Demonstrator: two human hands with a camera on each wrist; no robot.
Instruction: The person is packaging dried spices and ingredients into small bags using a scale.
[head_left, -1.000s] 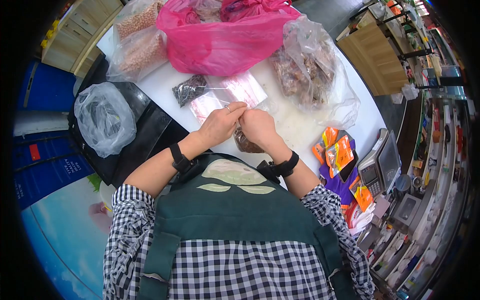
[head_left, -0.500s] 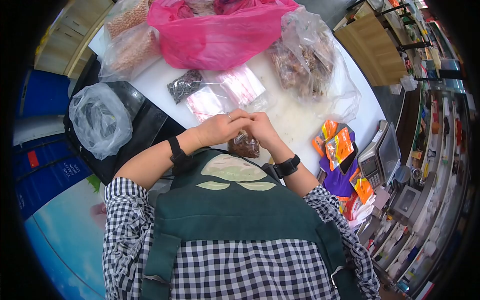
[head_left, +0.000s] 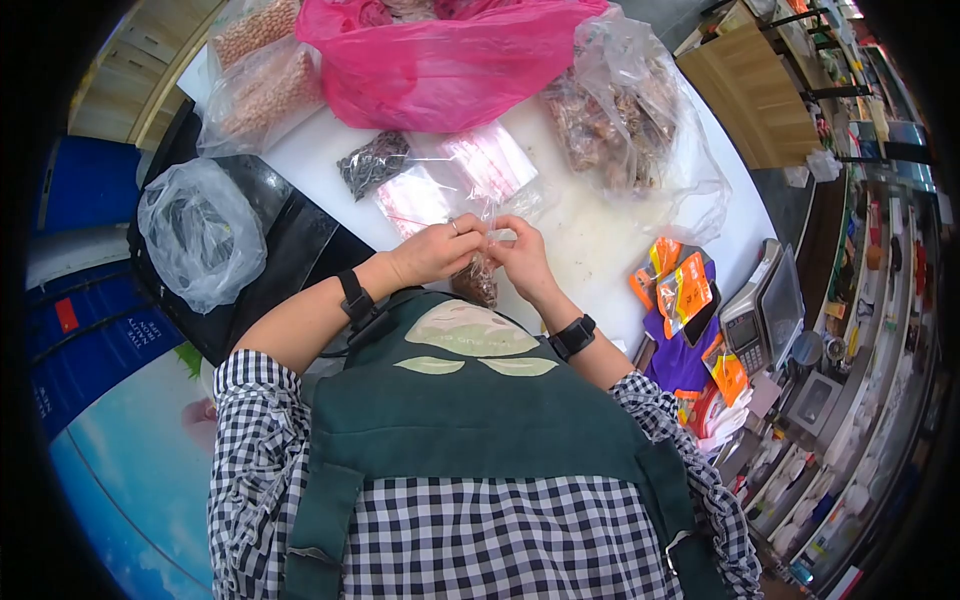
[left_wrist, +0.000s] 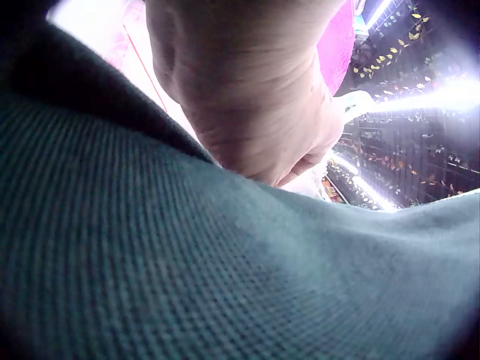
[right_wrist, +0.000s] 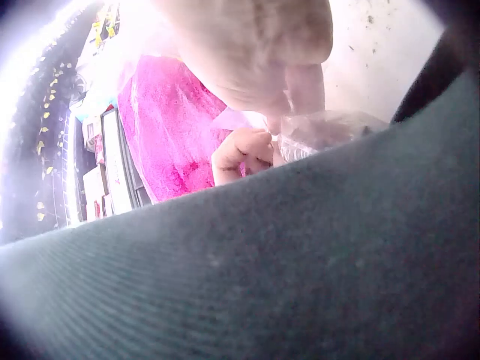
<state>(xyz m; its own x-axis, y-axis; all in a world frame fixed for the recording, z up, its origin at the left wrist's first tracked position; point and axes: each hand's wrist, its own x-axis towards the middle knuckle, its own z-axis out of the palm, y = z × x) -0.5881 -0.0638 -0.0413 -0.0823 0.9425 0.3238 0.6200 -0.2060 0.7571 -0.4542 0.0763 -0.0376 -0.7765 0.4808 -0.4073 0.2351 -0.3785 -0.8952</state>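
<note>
Hands (head_left: 435,252) (head_left: 524,262) parted slightly, pinching a bag (head_left: 475,285) hidden from left wrist view.

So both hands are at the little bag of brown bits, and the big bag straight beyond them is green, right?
The big plastic bag is pink in the head view, not green. The left hand and right hand are at the little bag.

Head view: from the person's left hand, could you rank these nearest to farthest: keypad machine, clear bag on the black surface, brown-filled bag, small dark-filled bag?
1. Brown-filled bag, held at the left hand.
2. Small dark-filled bag, ahead and to the left.
3. Clear bag, farther left on the black surface.
4. Keypad machine, far over right.
</note>
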